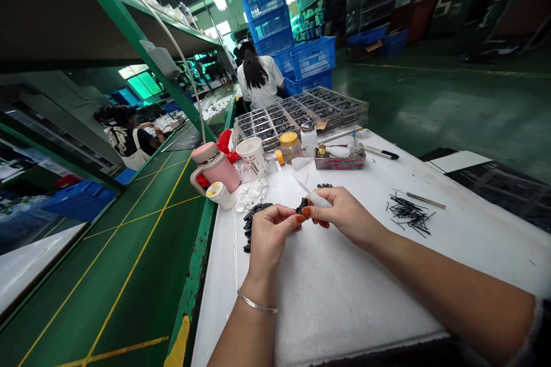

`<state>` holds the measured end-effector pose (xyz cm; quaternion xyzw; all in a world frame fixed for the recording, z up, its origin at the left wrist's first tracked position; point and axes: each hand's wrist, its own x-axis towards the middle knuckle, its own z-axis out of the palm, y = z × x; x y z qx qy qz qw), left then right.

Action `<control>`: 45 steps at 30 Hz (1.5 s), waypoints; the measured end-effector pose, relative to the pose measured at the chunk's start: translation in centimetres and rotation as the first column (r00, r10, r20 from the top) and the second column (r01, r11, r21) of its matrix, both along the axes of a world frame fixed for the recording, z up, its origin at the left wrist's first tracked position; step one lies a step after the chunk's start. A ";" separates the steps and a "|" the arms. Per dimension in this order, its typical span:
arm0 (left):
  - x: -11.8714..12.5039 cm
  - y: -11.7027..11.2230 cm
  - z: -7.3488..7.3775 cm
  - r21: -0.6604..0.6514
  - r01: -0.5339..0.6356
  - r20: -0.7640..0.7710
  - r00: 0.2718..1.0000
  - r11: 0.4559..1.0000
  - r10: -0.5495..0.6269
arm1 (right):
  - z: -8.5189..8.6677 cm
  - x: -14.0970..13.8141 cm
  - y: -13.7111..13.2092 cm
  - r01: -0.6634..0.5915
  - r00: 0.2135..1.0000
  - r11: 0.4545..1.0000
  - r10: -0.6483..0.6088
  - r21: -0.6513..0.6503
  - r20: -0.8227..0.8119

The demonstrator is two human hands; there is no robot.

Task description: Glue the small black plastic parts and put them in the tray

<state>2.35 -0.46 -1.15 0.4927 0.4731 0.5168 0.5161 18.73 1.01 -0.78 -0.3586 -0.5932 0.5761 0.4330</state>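
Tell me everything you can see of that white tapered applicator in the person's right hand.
The white tapered applicator looks like smooth, slightly translucent plastic, with a wider body narrowing to a slender tip. It is held tilted in the right hand, which hides part of the wide end. The tip points away from the person and leftward, over the white tabletop. Whether it holds anything inside can't be told.

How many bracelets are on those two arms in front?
1: a silver bracelet around the wrist of the left hand. None shows near the right hand, though the right sleeve could hide more.
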 end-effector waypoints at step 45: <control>7.7 6.8 -3.5 0.266 0.480 -0.867 0.498 0.836 -0.009 | 0.8 4.8 3.9 0.341 0.856 0.923 -0.384 -0.180 -0.346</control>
